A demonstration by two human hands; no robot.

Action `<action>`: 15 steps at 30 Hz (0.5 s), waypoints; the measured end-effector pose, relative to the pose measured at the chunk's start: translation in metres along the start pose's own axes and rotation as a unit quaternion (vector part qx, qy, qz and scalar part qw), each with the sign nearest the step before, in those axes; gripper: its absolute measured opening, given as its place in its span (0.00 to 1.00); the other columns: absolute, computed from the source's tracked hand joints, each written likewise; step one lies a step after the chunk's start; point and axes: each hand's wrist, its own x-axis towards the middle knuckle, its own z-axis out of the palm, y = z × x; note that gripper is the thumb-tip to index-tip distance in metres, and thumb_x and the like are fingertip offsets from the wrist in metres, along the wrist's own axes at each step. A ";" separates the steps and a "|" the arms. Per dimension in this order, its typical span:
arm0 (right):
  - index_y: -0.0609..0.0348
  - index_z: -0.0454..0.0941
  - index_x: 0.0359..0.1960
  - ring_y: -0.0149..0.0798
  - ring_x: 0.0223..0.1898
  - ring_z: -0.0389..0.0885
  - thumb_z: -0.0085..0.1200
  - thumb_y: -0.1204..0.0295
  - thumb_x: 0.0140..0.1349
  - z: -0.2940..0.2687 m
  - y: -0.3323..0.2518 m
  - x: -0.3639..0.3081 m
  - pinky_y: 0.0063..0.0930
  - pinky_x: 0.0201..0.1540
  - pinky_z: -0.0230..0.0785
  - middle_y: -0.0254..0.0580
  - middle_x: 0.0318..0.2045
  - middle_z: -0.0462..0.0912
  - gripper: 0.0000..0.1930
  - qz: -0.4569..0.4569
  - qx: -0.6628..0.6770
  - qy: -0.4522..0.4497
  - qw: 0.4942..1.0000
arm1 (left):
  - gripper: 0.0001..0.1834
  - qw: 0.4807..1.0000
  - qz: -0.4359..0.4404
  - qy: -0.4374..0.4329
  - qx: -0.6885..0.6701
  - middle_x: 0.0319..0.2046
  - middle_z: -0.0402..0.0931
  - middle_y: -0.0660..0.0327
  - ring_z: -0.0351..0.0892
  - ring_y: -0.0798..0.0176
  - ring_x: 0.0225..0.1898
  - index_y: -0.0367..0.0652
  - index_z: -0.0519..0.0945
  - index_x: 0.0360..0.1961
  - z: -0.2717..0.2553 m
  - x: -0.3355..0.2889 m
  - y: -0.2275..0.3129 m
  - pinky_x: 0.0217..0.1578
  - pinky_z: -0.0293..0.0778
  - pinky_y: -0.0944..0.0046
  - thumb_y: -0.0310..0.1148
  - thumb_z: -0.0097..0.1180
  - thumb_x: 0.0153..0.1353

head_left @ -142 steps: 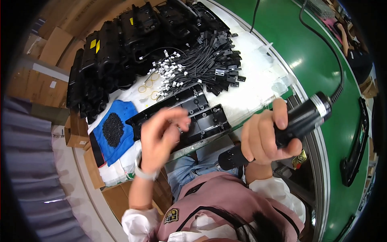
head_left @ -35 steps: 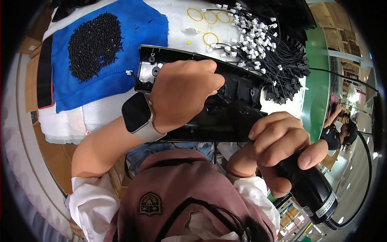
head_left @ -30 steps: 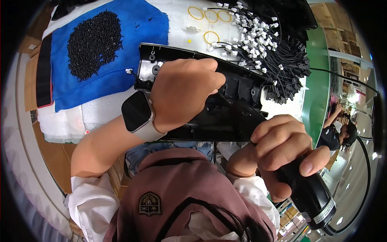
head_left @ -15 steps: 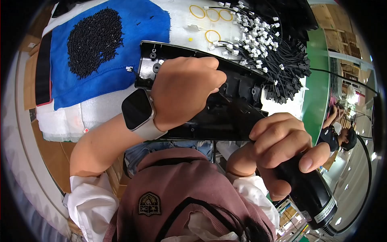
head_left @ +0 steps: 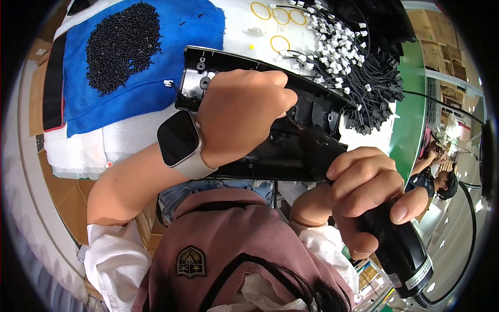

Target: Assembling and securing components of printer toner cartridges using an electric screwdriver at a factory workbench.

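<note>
A long black plastic housing [head_left: 244, 169] lies open side up across the table edge in front of me. My left hand [head_left: 244, 112] is closed over its middle, knuckles up; whatever the fingertips pinch is hidden behind them. Wrapped round a black corded electric screwdriver [head_left: 403, 252] is my right hand [head_left: 369, 187], at the housing's right end. The screwdriver slants up and left, its nose pointing at my left fingertips. A small white connector [head_left: 168, 83] on a black wire sticks out past the housing's left end.
Heaped black screws [head_left: 122, 47] lie on a blue cloth [head_left: 200, 31] at the far left. At the far right is a pile of black cables [head_left: 377, 99] with white connectors, near yellow rubber bands [head_left: 280, 43]. Another person [head_left: 423, 179] is off to the right.
The whole view has shifted slightly. Both hands keep the same grip, with the screwdriver still angled toward the left fingertips.
</note>
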 end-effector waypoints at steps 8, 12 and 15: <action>0.50 0.60 0.45 0.26 0.10 0.68 0.61 0.56 0.57 0.001 0.001 0.001 0.25 0.17 0.68 0.29 0.18 0.73 0.24 0.004 0.007 -0.001 1.000 | 0.05 1.000 0.000 -0.002 -0.011 0.22 0.69 0.60 0.74 0.52 0.25 0.44 0.76 0.22 -0.001 0.000 -0.001 0.24 0.67 0.56 0.31 0.59 0.48; 0.50 0.60 0.43 0.27 0.10 0.67 0.60 0.56 0.57 0.002 0.001 0.005 0.27 0.18 0.68 0.29 0.18 0.73 0.23 0.037 0.007 -0.011 0.999 | 0.05 1.000 -0.006 0.002 -0.005 0.22 0.70 0.61 0.74 0.52 0.25 0.45 0.76 0.22 -0.001 -0.002 0.000 0.24 0.68 0.57 0.30 0.59 0.47; 0.50 0.60 0.42 0.27 0.11 0.67 0.60 0.57 0.57 0.003 0.005 0.009 0.27 0.19 0.68 0.30 0.18 0.73 0.22 0.048 0.014 -0.020 0.999 | 0.04 1.000 -0.003 0.005 -0.007 0.22 0.70 0.61 0.74 0.53 0.25 0.45 0.76 0.21 -0.001 -0.001 0.000 0.24 0.68 0.57 0.30 0.60 0.46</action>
